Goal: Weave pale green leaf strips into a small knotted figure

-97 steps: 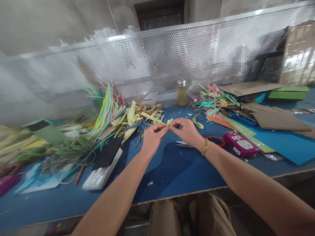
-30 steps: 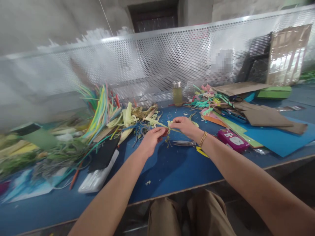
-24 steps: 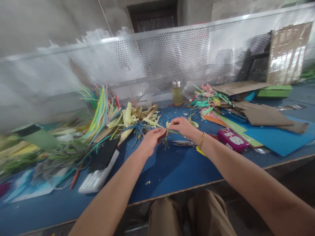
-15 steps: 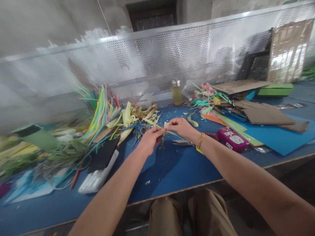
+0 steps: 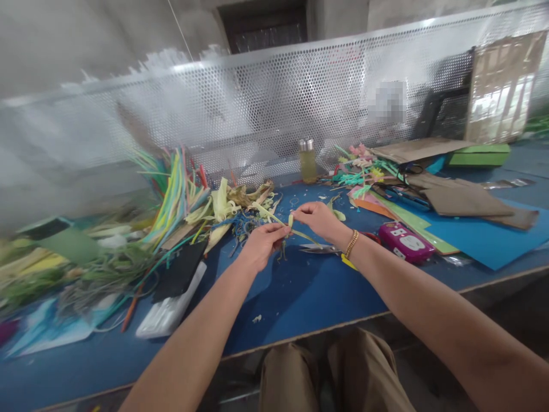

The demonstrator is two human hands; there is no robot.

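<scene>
My left hand (image 5: 262, 245) pinches a narrow pale green corn husk strip (image 5: 305, 235) between thumb and fingertips, above the middle of the blue table. The strip runs slantwise past the fingers on both sides, and a short piece of it stands up at the pinch. Thumb and forefinger of my right hand (image 5: 321, 220) are pressed together at the top of that upright piece. Below the right wrist, scissors (image 5: 319, 249) lie on the table, their handles partly behind the forearm. Dried corn husks (image 5: 222, 203) are heaped beyond my left hand, with blue string tangled beside them.
A bundle of coloured stems (image 5: 171, 197) and a black phone-like slab (image 5: 180, 272) are on the left. A lidded bottle (image 5: 307, 161) stands at the back. To the right are a purple box-like item (image 5: 405, 242), blue sheets (image 5: 484, 243) and brown cardboard (image 5: 465, 197).
My right hand has moved slightly up and away from the left fingertips. More of the upright piece of husk shows between the hands. My left hand has barely moved.
</scene>
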